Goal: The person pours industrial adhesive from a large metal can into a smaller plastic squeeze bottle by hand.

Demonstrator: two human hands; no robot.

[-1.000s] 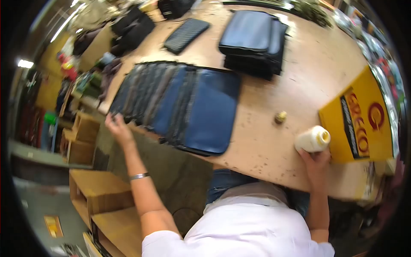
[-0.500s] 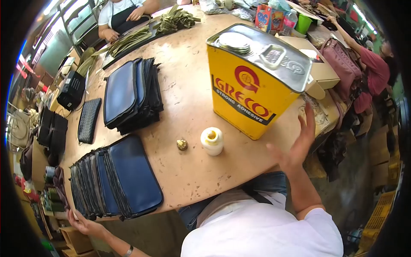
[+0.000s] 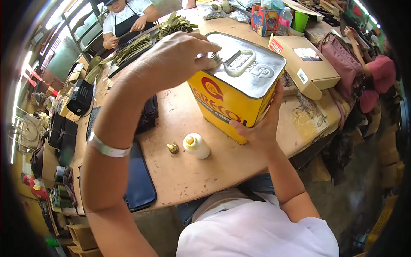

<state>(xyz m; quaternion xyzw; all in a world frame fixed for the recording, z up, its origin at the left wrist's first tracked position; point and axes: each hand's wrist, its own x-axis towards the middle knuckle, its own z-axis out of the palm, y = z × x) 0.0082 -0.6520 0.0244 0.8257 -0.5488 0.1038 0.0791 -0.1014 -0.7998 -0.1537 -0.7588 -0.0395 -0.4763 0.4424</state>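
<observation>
A large yellow adhesive can (image 3: 222, 109) with a silver top stands on the wooden table. My left hand (image 3: 184, 53) reaches over it from the left, fingers wrapped round the round cap (image 3: 215, 60) on the can's top. Against the can's lower right edge is my right hand (image 3: 261, 124), thumb on the front face and fingers along the side. In front of the can stands a white bottle (image 3: 197, 146) with a yellowish open mouth. A small stained nozzle cap (image 3: 172, 148) lies just left of the bottle.
Dark blue leather pieces (image 3: 140, 180) lie partly behind my left arm. Beyond the can's right side is a cardboard box (image 3: 302, 64). A co-worker (image 3: 128, 21) sits across the table beside green strips (image 3: 128, 51). Another person's pink sleeve (image 3: 382, 73) shows at right.
My left hand has come up from the lower left to the can's cap. My right hand has closed in on the can's side. The can appears slightly further left in view.
</observation>
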